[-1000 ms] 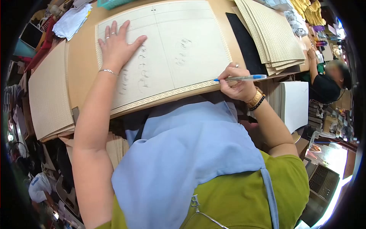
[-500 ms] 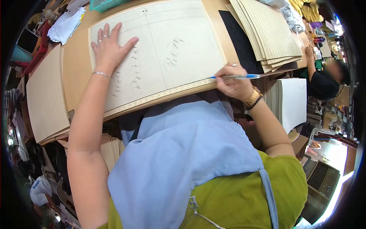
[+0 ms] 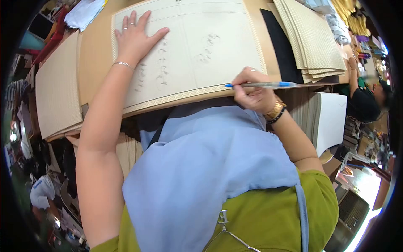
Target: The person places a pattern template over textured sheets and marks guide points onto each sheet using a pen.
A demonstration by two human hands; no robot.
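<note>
My left hand (image 3: 136, 40) lies flat with spread fingers on the upper left of a large pale template board (image 3: 226, 25), which bears ruled lines and handwriting. Beneath the board, a cream woven-textured sheet (image 3: 180, 97) shows as a narrow border along the near and side edges. In my right hand (image 3: 254, 90) is a blue-tipped ballpoint pen (image 3: 268, 85), held nearly level. Its tip is at the board's near edge, by the woven border, right of the middle.
Stacked woven sheets (image 3: 310, 42) lie at the right beside a black strip (image 3: 281, 46). More woven sheets (image 3: 58, 84) stand at the left table end. White cloth (image 3: 84, 14) lies at the back left. A person (image 3: 365, 98) sits at the far right.
The pen in my right hand has moved left along the board's near edge. My left hand stays pressed on the board. The whole view has shifted slightly.
</note>
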